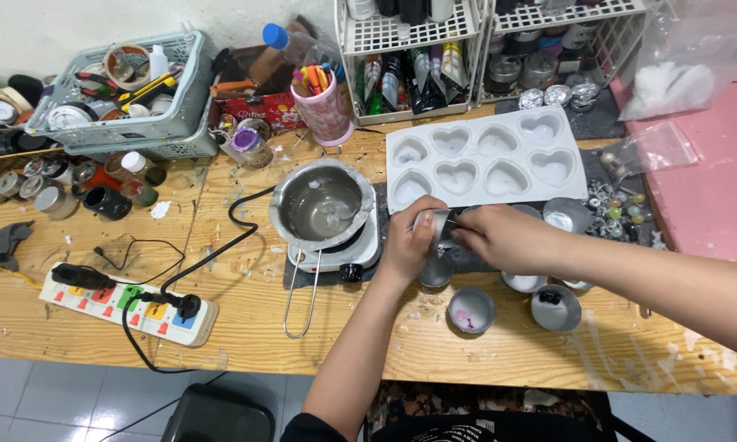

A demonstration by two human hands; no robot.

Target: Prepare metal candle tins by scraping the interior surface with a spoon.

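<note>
My left hand [409,237] grips a small silver metal tin [439,224], tilted on its side above the wooden table [246,319]. My right hand [503,236] meets it from the right, its fingers at the tin's open end; what the fingertips hold is hidden. Just behind both hands lies a white silicone mould [475,160] with several heart-shaped cavities. Below the hands sit small round tins: one with pink residue [471,310], another with a dark bit inside [556,307].
A metal melting pot [319,205] with a long handle sits on a small white hotplate [336,255], whose black cord runs to a power strip [127,307]. A grey basket [123,94], pink pen cup [323,106], white wire racks [409,57] and little jars crowd the back.
</note>
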